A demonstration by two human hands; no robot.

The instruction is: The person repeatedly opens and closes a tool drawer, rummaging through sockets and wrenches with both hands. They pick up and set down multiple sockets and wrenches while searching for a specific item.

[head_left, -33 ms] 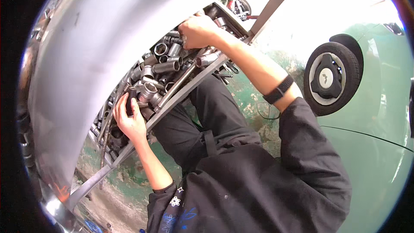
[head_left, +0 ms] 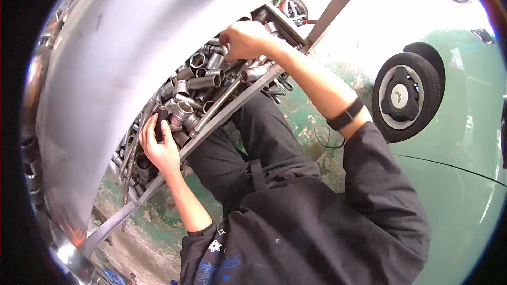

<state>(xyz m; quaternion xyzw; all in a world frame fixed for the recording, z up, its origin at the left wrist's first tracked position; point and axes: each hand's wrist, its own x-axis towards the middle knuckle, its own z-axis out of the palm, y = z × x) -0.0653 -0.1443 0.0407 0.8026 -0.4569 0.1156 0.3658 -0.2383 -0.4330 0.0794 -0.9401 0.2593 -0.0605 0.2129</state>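
Observation:
A long metal tray [head_left: 216, 112] is heaped with steel sockets of many sizes, several of them large with hexagonal openings [head_left: 198, 60]. My left hand [head_left: 160, 150] is at the tray's near-left part, its thumb and fingers round a dark socket [head_left: 161, 125]. Farther right, my right hand [head_left: 245, 39] reaches over the heap with fingers curled down; a small shiny bit shows at its fingertips, too small to name. A long steel bar [head_left: 219, 103] lies along the tray's front edge, beside a chrome socket [head_left: 253, 74].
A smooth pale metal surface [head_left: 116, 68] overhangs the tray's far side. To the right stands a light green car [head_left: 454, 195] with a black tyre [head_left: 391, 119]. My legs [head_left: 269, 137] are close below the tray, over a worn green floor [head_left: 309, 111].
My right hand and forearm have shifted very slightly to the right. My left hand stays in place round the dark socket.

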